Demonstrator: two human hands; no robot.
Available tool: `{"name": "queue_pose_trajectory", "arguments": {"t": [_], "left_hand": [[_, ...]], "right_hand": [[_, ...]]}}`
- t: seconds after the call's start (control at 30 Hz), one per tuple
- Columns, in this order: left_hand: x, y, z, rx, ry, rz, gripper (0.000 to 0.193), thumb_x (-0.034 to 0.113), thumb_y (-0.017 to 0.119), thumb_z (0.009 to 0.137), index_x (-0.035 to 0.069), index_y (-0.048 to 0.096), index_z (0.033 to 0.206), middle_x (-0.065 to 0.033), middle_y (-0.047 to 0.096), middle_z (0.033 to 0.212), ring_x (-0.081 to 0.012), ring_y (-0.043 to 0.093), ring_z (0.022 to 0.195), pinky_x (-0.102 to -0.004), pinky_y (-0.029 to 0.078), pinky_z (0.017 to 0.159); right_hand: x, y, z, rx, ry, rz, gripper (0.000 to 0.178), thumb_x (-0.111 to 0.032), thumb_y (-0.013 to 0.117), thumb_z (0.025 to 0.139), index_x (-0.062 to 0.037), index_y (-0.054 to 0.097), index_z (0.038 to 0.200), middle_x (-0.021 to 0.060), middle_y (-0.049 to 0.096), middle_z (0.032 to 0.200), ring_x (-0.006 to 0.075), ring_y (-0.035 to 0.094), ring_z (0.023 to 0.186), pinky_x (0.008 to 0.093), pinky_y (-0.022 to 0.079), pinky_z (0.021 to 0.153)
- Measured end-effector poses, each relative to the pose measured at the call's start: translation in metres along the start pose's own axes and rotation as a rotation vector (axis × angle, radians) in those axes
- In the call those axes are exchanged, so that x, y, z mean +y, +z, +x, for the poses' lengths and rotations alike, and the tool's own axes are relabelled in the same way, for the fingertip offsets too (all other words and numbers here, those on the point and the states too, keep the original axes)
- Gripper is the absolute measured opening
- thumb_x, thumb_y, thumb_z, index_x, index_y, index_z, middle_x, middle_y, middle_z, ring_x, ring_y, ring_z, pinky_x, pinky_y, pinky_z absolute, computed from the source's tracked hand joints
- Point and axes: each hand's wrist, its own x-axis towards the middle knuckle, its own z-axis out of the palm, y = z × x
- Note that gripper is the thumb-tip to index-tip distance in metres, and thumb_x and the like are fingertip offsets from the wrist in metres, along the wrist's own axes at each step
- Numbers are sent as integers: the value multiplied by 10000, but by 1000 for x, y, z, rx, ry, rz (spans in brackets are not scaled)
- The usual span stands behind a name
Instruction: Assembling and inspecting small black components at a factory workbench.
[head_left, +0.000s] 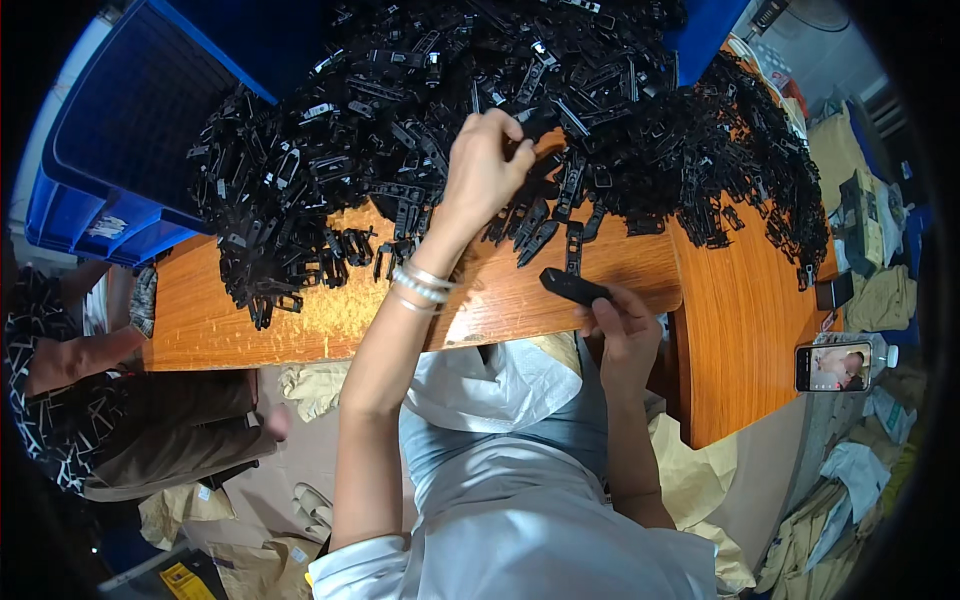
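Observation:
A large heap of small black plastic parts covers the far side of the wooden table. My left hand reaches to the heap's near middle, its fingers curled together among the parts. What they grip is hidden from view. Just over the table's front edge, my right hand pinches one end of a long black plastic piece, which points toward the heap. Some loose black parts lie between the two hands.
The wooden table has a second heap of finer black parts at right. A blue crate stands at left, near another person. On my lap lies a white sack. A phone leans by the right edge.

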Motion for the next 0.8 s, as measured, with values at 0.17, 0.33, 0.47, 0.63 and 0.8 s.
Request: {"name": "queue_pose_trajectory", "arguments": {"t": [0.17,0.33,0.47,0.63,0.8], "left_hand": [[28,-34,-44,-495,-332,-718,189,33,534,830,-48,558,999,-70,607,749,-93,556,563,-212,463,535],[42,-53,-79,-810,-412,-633,269,37,500,859,-53,534,1110,-74,616,670,-81,548,522,-203,436,482],[61,-62,-101,-672,-305,-489,320,39,572,797,-61,530,1098,-144,611,676,-125,554,525,-242,437,500],[62,-69,-111,-519,-96,-302,341,37,613,740,-67,540,1057,-193,598,705,-197,588,554,-279,446,518],[59,-74,-121,-462,-5,-341,334,36,626,725,-60,557,1037,-190,608,728,-198,585,540,-273,448,509]], "right_hand": [[-3,-3,11,-45,-113,-22,206,40,544,792,74,545,995,130,627,815,152,612,669,221,493,615],[-6,4,10,-116,-258,-69,229,93,553,763,72,542,990,115,608,874,155,619,752,227,510,666],[-7,8,2,-157,-248,-165,231,104,547,761,70,541,989,114,575,942,153,605,815,232,507,692],[-12,5,10,-296,-456,-335,281,121,531,743,49,544,1015,123,503,1095,158,569,912,239,481,763],[-12,14,9,-374,-355,-333,324,97,550,688,19,576,1002,111,550,948,156,583,768,238,479,658]]}}
